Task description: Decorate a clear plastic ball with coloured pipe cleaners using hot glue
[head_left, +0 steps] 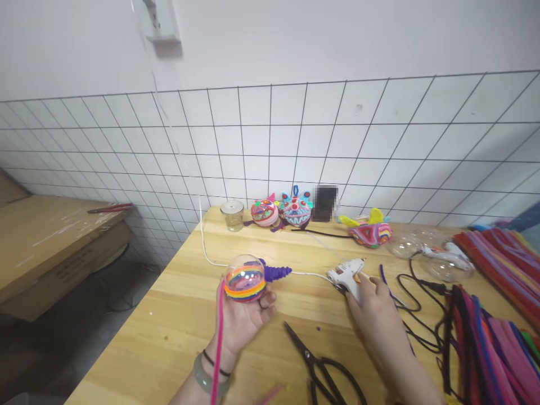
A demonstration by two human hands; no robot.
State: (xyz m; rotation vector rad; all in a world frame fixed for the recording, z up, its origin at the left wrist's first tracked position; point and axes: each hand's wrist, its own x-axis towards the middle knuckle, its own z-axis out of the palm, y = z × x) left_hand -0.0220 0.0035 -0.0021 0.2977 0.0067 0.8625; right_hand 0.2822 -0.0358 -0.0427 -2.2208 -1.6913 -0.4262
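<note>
A clear plastic ball [244, 277] rests in my left hand [247, 320], with fingers curled up around its underside. Rainbow bands of pipe cleaner wrap the ball, and a purple spiral cone [277, 273] sticks out from its right side. One pink pipe cleaner [219, 343] hangs from the ball's left edge down across my wrist. My right hand [373, 304] is wrapped around the handle of a white hot glue gun [348, 277], low over the table. Between my forearms lie black scissors [314, 363], blades pointing away and to the left.
Finished pipe-cleaner ornaments [296, 210] and a glass jar [232, 215] line the back of the wooden table [185, 298]. To the right are clear plastic balls [445, 264], black cables [415, 292] and bundles of coloured pipe cleaners [502, 354]. A cardboard-covered surface [54, 230] stands left.
</note>
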